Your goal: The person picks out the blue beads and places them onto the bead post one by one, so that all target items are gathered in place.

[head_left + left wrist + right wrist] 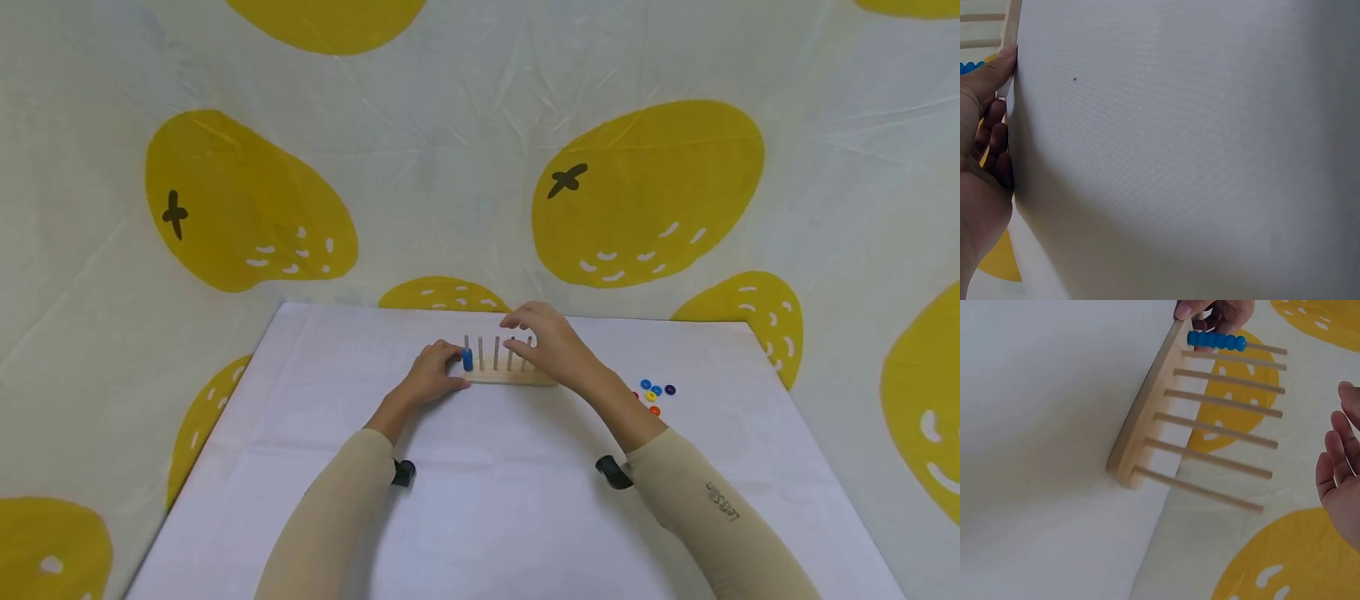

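Observation:
A wooden peg board (510, 377) with a row of upright pegs stands on the table. Several blue beads (1216, 340) are stacked on the peg at its left end; the other pegs are bare. My left hand (431, 375) grips that left end, thumb on the front and fingers behind, as the left wrist view also shows the thumb (1002, 62) against the base. Above the right-hand pegs hovers my right hand (553, 346), its fingers loosely bent and thumb apart. Nothing shows between them in the right wrist view.
Loose beads lie on the white tabletop (487, 517) to the right, partly behind the right forearm: blue ones (646, 384), a dark purple one (670, 389), a yellow one (651, 397), an orange one (655, 411) and a mostly hidden red one. A patterned cloth (450, 167) hangs behind the table.

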Tool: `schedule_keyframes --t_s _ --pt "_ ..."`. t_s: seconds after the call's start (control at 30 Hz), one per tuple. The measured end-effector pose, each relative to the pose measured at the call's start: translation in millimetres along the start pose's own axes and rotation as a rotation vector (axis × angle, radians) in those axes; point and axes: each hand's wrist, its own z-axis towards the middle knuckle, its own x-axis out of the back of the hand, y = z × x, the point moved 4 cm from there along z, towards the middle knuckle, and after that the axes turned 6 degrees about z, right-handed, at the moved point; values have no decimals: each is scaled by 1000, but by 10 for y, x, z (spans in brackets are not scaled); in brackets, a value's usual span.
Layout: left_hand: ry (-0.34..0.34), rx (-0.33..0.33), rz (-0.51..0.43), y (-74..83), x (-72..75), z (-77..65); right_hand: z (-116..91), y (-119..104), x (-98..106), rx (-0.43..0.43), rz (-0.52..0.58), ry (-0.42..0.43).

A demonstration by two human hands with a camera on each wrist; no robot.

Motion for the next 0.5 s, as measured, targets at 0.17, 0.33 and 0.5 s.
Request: schedule_keyframes --t_s 0.17,0.33,0.5 --pt "3 -13 4 -8 -8 7 -263 75 179 -13 7 53" --pt "-3 -1 -10 -14 -16 12 -551 190 333 2 2 116" --pt "-1 -2 8 -19 -23 20 -833 374 478 -9 -23 169"
